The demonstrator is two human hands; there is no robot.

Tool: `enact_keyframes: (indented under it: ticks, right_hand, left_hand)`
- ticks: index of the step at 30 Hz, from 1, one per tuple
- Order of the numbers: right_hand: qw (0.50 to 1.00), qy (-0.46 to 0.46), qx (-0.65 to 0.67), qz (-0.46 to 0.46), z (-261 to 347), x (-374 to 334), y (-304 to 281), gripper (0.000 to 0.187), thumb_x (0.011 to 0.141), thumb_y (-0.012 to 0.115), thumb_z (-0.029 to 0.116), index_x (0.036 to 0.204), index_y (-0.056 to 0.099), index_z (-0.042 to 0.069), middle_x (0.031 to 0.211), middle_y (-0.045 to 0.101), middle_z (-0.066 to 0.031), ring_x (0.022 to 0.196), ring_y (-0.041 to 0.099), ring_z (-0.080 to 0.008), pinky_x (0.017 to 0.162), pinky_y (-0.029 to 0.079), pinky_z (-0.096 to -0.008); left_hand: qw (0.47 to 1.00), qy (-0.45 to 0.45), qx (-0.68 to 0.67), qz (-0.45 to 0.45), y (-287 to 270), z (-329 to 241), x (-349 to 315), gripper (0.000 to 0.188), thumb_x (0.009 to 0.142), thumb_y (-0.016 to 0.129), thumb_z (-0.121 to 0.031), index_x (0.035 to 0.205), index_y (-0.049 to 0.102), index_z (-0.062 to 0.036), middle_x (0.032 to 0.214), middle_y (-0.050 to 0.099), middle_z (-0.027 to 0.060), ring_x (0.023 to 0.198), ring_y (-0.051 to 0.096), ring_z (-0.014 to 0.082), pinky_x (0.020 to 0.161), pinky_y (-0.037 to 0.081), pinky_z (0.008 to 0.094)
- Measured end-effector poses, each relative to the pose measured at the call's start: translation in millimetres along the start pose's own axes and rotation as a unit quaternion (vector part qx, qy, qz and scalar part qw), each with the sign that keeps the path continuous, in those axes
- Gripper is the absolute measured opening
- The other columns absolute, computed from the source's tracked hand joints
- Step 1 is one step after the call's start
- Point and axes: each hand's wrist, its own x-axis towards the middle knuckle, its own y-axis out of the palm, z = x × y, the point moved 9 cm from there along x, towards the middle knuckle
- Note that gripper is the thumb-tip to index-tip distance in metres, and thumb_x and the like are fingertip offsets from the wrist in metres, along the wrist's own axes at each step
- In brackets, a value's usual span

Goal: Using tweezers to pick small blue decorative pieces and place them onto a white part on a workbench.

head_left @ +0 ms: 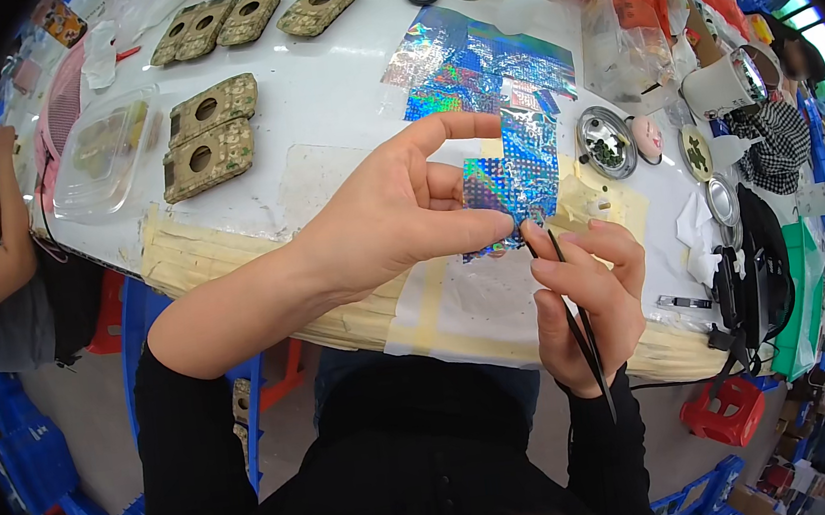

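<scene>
Several left fingers (465,230) pinch blue foil (529,165) near its lower edge, right fingers (573,279) gripping black tweezers (598,373).

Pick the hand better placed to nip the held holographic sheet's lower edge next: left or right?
Right, probably. The right hand holds black tweezers, tips close to that edge; the left hand is occupied, gripping the holographic sheet with thumb and fingers.

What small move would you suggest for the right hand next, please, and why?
Perhaps gently closing the tweezers on the lower edge of the shiny foil: the right hand holds them with prongs apart and tips by that edge, while the left hand pinches the foil close by, which should steady it.
</scene>
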Motion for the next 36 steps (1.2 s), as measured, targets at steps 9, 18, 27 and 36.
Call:
enact_keyframes:
  ticks: [9, 18, 27, 36]
  right_hand:
    - [0.985, 0.095, 0.144, -0.015, -21, -7, 0, 0.020, 0.085, 0.071, 0.013, 0.103, 0.066, 0.005, 0.098, 0.072, -0.0084, 0.092, 0.055, -0.0227, 0.093, 0.041, -0.0429]
    - [0.970, 0.128, 0.203, -0.041, -28, -9, -1, 0.017, 0.089, 0.068, 0.018, 0.101, 0.067, 0.005, 0.099, 0.073, -0.0078, 0.092, 0.053, -0.0208, 0.093, 0.041, -0.0407]
    - [0.993, 0.032, 0.107, -0.025, -15, -5, -10, 0.020, 0.090, 0.068, 0.021, 0.102, 0.064, 0.006, 0.104, 0.073, -0.0127, 0.091, 0.054, -0.0222, 0.094, 0.040, -0.0431]
    - [0.973, 0.077, 0.148, -0.159, -30, -19, -26, 0.023, 0.095, 0.061, 0.026, 0.102, 0.060, 0.004, 0.099, 0.073, -0.0172, 0.095, 0.051, -0.0239, 0.093, 0.041, -0.0419]
  left_hand:
    - [1.000, 0.004, 0.024, -0.002, 1, -2, -1, 0.072, 0.083, 0.068, 0.002, 0.143, 0.029, -0.0007, 0.101, 0.069, 0.0133, 0.086, 0.067, 0.0130, 0.074, 0.054, 0.0242]
    - [1.000, 0.008, 0.007, -0.009, 3, -2, -2, 0.070, 0.081, 0.073, -0.005, 0.140, 0.036, -0.0016, 0.086, 0.068, 0.0051, 0.072, 0.061, 0.0059, 0.067, 0.045, 0.0208]
    - [1.000, 0.025, -0.002, 0.007, 4, -8, -2, 0.074, 0.083, 0.067, 0.002, 0.145, 0.027, -0.0007, 0.100, 0.069, 0.0120, 0.085, 0.066, 0.0115, 0.072, 0.052, 0.0228]
    - [0.997, 0.081, 0.005, -0.001, 2, -15, -3, 0.069, 0.083, 0.069, -0.001, 0.142, 0.032, -0.0020, 0.101, 0.069, 0.0097, 0.084, 0.063, 0.0073, 0.073, 0.049, 0.0216]
